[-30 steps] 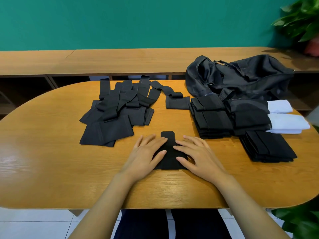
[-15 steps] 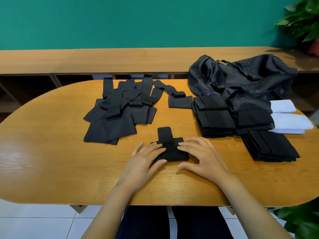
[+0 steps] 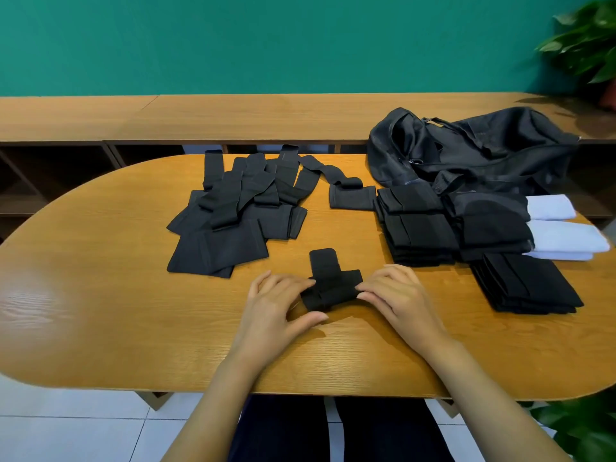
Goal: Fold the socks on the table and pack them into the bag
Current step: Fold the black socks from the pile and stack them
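Observation:
A black sock (image 3: 328,281) lies partly folded near the table's front, its toe end sticking out toward the far side. My left hand (image 3: 278,305) pinches the folded part at its left end, thumb under the near edge. My right hand (image 3: 398,296) grips the right end with curled fingers. A loose heap of unfolded black socks (image 3: 240,208) lies at the back left. Stacks of folded black socks (image 3: 420,230) and a nearer stack (image 3: 526,283) sit at the right. The black bag (image 3: 473,150) lies slumped at the back right.
Two folded white socks (image 3: 563,240) lie beside the black stacks at the right edge. One long black sock (image 3: 350,191) lies between heap and stacks. The oval wooden table (image 3: 100,295) has a wooden shelf unit (image 3: 233,118) behind it. Potted plants stand at the right.
The sock's near part has been rolled up away from me into a thicker fold. Both hands went from lying flat on it to curling round its ends.

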